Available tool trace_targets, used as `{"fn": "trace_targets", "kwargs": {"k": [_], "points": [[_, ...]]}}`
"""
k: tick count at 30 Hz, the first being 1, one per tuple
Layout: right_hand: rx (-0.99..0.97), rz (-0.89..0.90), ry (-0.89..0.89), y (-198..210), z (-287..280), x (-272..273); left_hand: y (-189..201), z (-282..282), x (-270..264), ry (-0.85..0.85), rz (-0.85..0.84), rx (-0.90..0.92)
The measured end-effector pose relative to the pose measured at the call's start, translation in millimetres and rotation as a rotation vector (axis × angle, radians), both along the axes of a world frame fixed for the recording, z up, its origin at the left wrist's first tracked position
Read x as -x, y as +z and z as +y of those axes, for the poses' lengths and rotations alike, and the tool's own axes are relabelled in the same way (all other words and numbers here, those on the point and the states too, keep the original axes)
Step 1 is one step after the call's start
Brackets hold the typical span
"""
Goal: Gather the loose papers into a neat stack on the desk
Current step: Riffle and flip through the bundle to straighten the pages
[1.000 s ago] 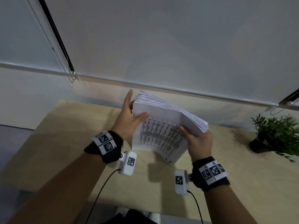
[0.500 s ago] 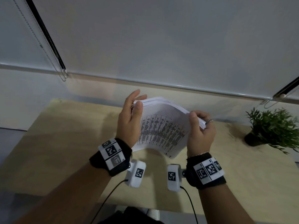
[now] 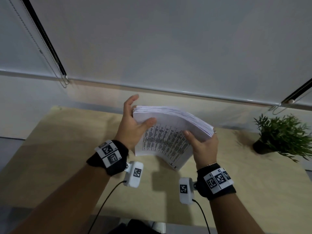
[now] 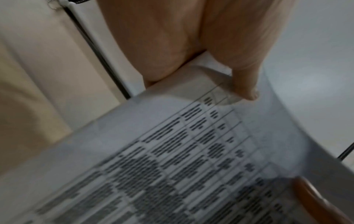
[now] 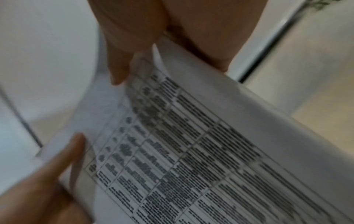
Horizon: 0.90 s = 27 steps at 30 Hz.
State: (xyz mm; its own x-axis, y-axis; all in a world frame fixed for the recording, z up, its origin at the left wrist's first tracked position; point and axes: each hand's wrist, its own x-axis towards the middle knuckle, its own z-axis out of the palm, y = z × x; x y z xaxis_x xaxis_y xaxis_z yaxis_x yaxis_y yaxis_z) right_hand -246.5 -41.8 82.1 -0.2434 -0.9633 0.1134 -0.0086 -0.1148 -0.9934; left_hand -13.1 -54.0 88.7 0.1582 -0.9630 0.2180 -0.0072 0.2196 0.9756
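Above desk (image 3: 67,149), 2 hands grip paper stack (image 3: 168,132): L hand (image 3: 131,125) & R hand (image 3: 204,147) at opp. edges

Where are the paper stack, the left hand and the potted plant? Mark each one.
paper stack (image 3: 166,141): head view, on the printed top sheet.
left hand (image 3: 130,130): head view, on the back of the hand.
potted plant (image 3: 285,132): head view, on the green leaves.

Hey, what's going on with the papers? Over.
Left hand and right hand both gripping papers. Papers above desk. Nothing in the way.
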Motion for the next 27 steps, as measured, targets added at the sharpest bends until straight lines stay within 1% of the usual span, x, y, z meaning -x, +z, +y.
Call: {"fn": "trace_targets", "kwargs": {"k": [2,5,7,10,12,14,16,18,20,22,23,24,25,26,27], "points": [[-0.053,-0.04,0.006,-8,-3,6,-7,-5,-6,-0.029,-0.008,-0.049],[-0.067,-0.077,0.041,-10,-6,4,-9,-7,-7,-0.091,0.028,-0.112],[-0.074,-0.057,0.081,-10,-8,4,-15,-9,-6,-0.13,0.022,-0.151],[-0.076,0.008,0.116,-8,-13,6,-16,-11,-5,-0.156,-0.054,-0.216],[-0.052,0.042,0.131,-5,-12,5,-14,-7,-2,-0.139,-0.106,-0.229],[-0.021,0.024,0.121,-1,-9,5,-11,-4,0,-0.096,-0.096,-0.225],[-0.025,0.022,0.111,-4,-6,6,-14,3,0,-0.088,-0.065,-0.231],[-0.094,0.054,0.104,-18,2,3,-27,10,2,-0.095,-0.07,-0.295],[-0.179,0.078,0.077,-32,8,-1,-38,17,9,-0.066,-0.111,-0.374],[-0.213,0.101,0.049,-33,7,-3,-39,18,11,-0.027,-0.119,-0.415],[-0.215,0.121,0.055,-28,5,-3,-33,17,8,-0.004,-0.118,-0.423],[-0.209,0.156,0.067,-21,2,-2,-27,16,3,0.031,-0.118,-0.399],[-0.184,0.217,0.075,-11,-3,0,-18,14,-4,0.099,-0.134,-0.315],[-0.147,0.31,0.073,-1,-7,1,-8,13,-10,0.191,-0.184,-0.182],[-0.09,0.441,0.069,10,-11,1,3,10,-17,0.263,-0.281,-0.027]]}}
